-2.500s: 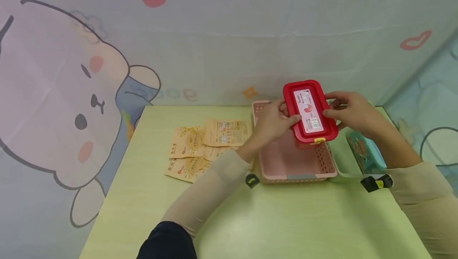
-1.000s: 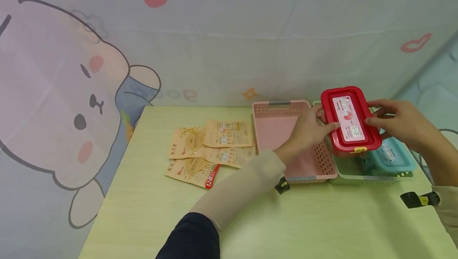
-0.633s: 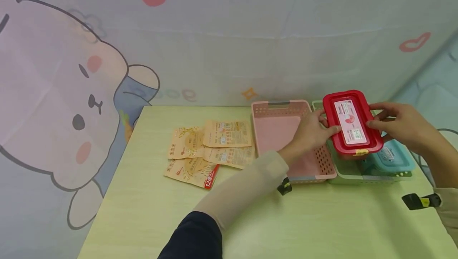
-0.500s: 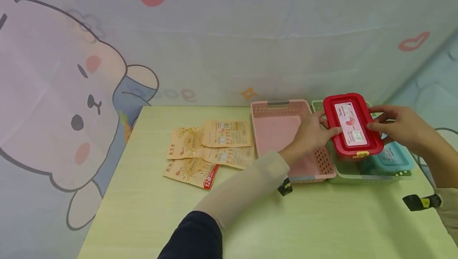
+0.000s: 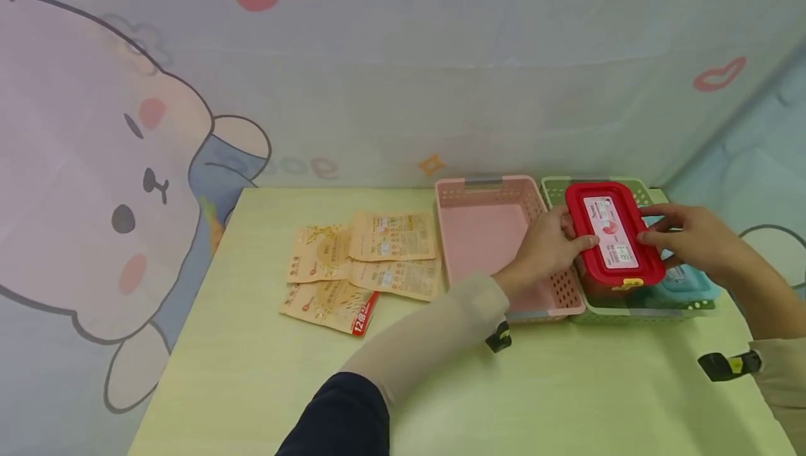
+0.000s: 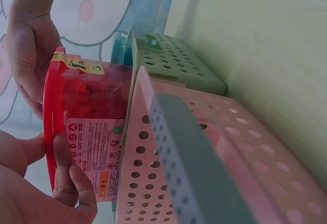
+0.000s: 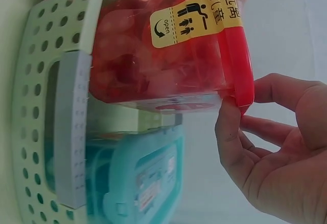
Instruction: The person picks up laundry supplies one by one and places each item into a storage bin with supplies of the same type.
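A clear plastic tub with a red lid [image 5: 611, 232] is held between both hands over the left part of the green basket [image 5: 636, 314]. My left hand [image 5: 550, 245] grips its left edge, thumb on the lid and fingers against the labelled side. On the other edge, my right hand [image 5: 693, 238] pinches the lid's rim. Rounded shapes show through the tub's wall [image 7: 163, 65] in the right wrist view, and its lower part reaches just inside the basket's rim. Beside it in the green basket lies a teal-lidded box [image 5: 689, 285], partly hidden by the tub and right hand.
A pink basket [image 5: 488, 229] stands directly left of the green one. Several tan pouches [image 5: 393, 236] lie overlapping on the table [image 5: 252, 386] further left. A cartoon-printed cloth [image 5: 378, 57] hangs behind the table.
Both hands have carried the red-lidded tub rightward from over the pink basket to over the green one, then lowered it. Their hold on it stays the same.
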Demonstrator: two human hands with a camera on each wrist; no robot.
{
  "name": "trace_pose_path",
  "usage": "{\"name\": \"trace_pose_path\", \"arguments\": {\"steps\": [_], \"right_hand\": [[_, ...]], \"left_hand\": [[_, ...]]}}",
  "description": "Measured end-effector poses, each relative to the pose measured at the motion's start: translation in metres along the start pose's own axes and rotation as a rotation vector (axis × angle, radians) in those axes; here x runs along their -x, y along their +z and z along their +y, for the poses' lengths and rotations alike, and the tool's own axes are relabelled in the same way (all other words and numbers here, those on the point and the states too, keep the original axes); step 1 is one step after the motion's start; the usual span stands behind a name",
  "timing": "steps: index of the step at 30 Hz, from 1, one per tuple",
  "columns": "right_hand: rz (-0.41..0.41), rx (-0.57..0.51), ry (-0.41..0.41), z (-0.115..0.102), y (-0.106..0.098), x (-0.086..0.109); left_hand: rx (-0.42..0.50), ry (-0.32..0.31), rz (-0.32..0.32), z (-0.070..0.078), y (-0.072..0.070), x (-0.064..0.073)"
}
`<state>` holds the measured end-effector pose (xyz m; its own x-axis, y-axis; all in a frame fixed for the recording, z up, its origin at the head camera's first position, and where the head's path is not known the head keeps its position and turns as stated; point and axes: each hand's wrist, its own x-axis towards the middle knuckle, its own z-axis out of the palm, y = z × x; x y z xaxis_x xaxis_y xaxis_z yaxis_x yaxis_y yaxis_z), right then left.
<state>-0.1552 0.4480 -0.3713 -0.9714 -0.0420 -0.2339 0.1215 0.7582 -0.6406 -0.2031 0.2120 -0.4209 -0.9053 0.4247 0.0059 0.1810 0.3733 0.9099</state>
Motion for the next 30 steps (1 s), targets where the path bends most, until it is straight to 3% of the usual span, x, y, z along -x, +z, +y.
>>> {"name": "trace_pose_path", "arguments": {"steps": [9,17,20,24,30], "right_hand": [[-0.02,-0.023,0.016,0.015,0.008,-0.003],[-0.022,0.015,0.027,0.024,0.02,-0.006],[-0.011,0.038,0.024,0.027,0.025,-0.006],[0.022,0.107,-0.006,0.026,0.028,-0.008],[0.071,0.306,-0.044,0.014,0.031,-0.01]], "left_hand": [[0.067,-0.017,-0.044,0.0,0.011,0.005],[0.125,-0.108,-0.071,-0.007,0.02,0.007],[0.142,-0.115,-0.08,-0.011,0.023,0.007],[0.132,-0.105,-0.067,-0.015,0.024,0.005],[0.098,-0.13,-0.056,-0.017,0.022,0.004]]}}
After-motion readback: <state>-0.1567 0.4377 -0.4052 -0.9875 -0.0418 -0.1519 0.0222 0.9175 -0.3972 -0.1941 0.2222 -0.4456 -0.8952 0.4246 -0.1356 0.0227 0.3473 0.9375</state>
